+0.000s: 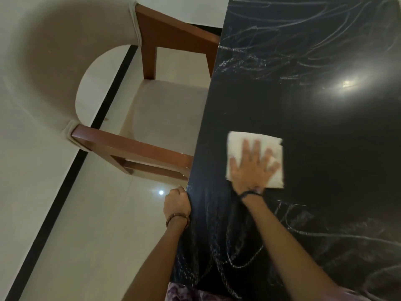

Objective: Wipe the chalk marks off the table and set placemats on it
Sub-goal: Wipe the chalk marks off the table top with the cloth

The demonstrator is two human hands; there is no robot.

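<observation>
A glossy black table [325, 127] fills the right side of the head view. White chalk scribbles [282, 59] cover its far part, and more chalk marks [238, 253] cover the near part; the band between them is dark and free of marks. A folded white cloth [238, 142] lies flat on that band. My right hand [253, 168] presses on the cloth with fingers spread and is blurred. My left hand [176, 203] is curled around the table's left edge. No placemat is in view.
A wooden chair [138, 146] with beige seat and curved beige backrest stands pushed against the table's left edge. Pale glossy floor tiles [97, 235] with a black strip lie to the left. A lamp's glare [347, 83] reflects off the tabletop.
</observation>
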